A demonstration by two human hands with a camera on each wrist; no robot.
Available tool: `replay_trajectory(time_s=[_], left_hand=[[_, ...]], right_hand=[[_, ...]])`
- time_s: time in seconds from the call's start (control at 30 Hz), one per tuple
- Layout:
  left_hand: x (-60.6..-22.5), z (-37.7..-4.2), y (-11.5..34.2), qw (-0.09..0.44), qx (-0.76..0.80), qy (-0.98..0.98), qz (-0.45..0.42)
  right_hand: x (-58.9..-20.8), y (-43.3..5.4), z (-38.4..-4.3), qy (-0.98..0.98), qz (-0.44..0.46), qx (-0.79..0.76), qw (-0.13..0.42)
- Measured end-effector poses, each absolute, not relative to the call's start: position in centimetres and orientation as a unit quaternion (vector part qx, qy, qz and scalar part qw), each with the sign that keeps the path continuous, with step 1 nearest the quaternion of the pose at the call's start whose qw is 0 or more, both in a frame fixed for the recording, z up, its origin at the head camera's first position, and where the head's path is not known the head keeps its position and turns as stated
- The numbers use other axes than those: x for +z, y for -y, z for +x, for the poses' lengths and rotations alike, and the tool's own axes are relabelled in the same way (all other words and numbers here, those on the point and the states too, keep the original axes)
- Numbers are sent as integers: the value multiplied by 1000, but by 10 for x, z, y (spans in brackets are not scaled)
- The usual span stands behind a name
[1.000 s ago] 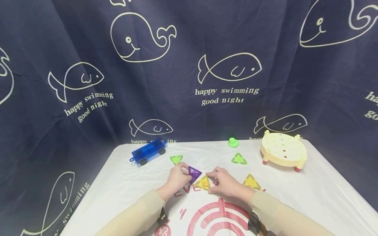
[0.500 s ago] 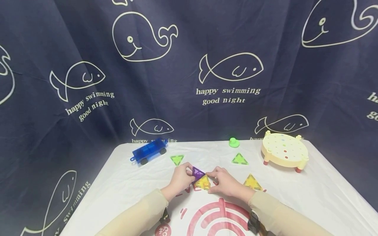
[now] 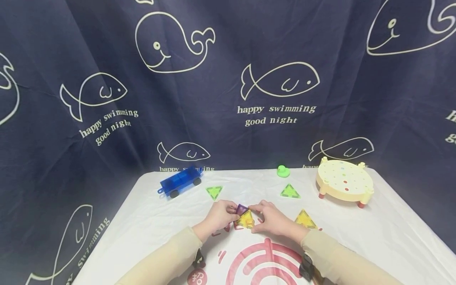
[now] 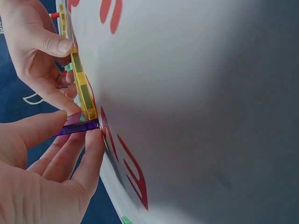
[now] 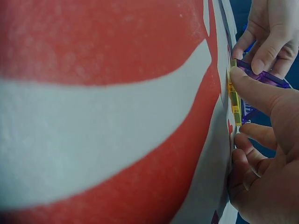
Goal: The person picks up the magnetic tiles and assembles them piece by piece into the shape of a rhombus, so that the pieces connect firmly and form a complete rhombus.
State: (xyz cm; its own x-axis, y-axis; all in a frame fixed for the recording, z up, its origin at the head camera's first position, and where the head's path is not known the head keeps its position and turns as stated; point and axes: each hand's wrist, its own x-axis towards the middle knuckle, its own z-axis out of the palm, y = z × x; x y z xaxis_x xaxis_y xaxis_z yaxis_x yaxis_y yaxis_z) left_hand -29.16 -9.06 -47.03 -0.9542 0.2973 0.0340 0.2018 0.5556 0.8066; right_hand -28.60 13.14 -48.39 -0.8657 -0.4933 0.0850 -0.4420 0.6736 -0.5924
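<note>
My left hand [image 3: 220,217] pinches a purple triangular magnetic tile [image 3: 242,209] between thumb and fingers. In the left wrist view that purple tile [image 4: 77,127] stands at an angle, its lower corner meeting the end of a yellow triangular magnetic tile [image 4: 83,86]. My right hand [image 3: 273,220] grips the yellow tile [image 3: 246,220] by thumb and index finger. The right wrist view has the yellow tile [image 5: 235,103] close to the tabletop, with the purple tile [image 5: 268,78] leaning away behind it. My left fingers partly cover the purple tile.
Green triangular tiles lie behind the hands, one left [image 3: 214,192] and one right [image 3: 290,191]. Another yellow tile [image 3: 304,219] lies beside my right wrist. Further back are a blue wheeled car base [image 3: 181,182], a green duck [image 3: 283,171] and a round cream pegboard on legs [image 3: 344,178].
My left hand has moved right, bringing the purple tile against the yellow one and tilting it. The right hand has stayed nearly in place on the yellow tile.
</note>
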Motion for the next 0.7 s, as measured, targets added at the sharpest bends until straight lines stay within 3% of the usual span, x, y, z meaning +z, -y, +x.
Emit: replay_trajectory(time_s=[0.57, 0.7], left_hand=[[-463, -296, 108, 97, 415, -888, 176], [-458, -301, 122, 69, 398, -894, 193]], right_hand=[[-473, -136, -307, -878, -332, -328, 108], [-473, -135, -310, -880, -330, -322, 117]])
